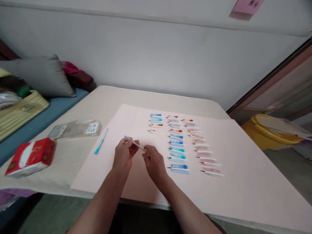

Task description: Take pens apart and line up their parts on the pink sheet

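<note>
Between my two hands, above the pink sheet (143,182), a pale whitish pen (138,145) is held at a slant. My left hand (123,152) grips it near its upper left end, fingers closed round it. At the lower right end, the fingers of my right hand (153,160) pinch it. A whole blue pen (101,141) lies alone to the left of my left hand. Right of my right hand lie columns of pens taken apart, with blue barrels (179,166), brown ones (175,131), pink ones (211,170) and thin white refills beside them.
On the table's left are a clear plastic bag (79,129) with a white label and a red tissue pack (30,156). A grey cushion (47,76) and a yellow basket (29,107) sit on a blue seat. A yellow bucket (270,131) stands at right.
</note>
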The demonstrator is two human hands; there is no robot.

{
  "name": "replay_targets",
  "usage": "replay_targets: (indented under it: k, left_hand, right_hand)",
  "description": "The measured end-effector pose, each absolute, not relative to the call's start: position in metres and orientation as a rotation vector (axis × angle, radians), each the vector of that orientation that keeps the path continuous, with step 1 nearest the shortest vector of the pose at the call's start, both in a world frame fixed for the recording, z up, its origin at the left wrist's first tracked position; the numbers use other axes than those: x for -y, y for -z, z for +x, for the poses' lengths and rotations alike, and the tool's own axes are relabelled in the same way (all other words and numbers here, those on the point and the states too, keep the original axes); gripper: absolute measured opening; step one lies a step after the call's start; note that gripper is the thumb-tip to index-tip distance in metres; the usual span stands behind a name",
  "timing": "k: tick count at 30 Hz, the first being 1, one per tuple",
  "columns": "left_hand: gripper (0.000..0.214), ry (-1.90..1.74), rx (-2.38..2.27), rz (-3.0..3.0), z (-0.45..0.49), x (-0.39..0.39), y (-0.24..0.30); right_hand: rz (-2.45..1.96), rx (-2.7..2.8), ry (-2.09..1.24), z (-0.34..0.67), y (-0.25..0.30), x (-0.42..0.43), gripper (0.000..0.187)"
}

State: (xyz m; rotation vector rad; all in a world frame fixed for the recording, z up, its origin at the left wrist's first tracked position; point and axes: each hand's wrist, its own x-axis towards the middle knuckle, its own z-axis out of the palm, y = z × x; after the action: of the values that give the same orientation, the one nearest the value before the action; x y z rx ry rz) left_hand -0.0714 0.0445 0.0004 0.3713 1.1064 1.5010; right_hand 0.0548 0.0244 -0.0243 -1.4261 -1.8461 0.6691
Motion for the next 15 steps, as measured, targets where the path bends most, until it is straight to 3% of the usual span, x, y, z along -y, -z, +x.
replay_targets:
  k: [2, 8, 13, 15]
  left_hand:
    - [0.012, -1.495, -1.112, 0.37, -0.0714, -0.044, -0.0015]
    - [0.013, -1.492, -1.111, 0.376, -0.072, -0.0441, -0.0017]
    - [0.013, -1.504, -1.106, 0.38, -0.0721, -0.045, 0.0003]
    - [0.012, -1.499, -1.106, 0.375, -0.0723, -0.0454, 0.0002]
  right_hand:
    - [-1.451, 1.964, -0.579, 0.0537, 0.0243, -0.0233, 0.019]
    - [-1.427, 1.81, -0.954, 0.0559, 0.0199, -0.0261, 0.028]
    - [-1.511, 2.126, -0.247, 0.0585, 0.0216, -0.0222, 0.032]
    - [-1.492, 2.213, -0.132, 0.0579, 0.0238, -0.0204, 0.03]
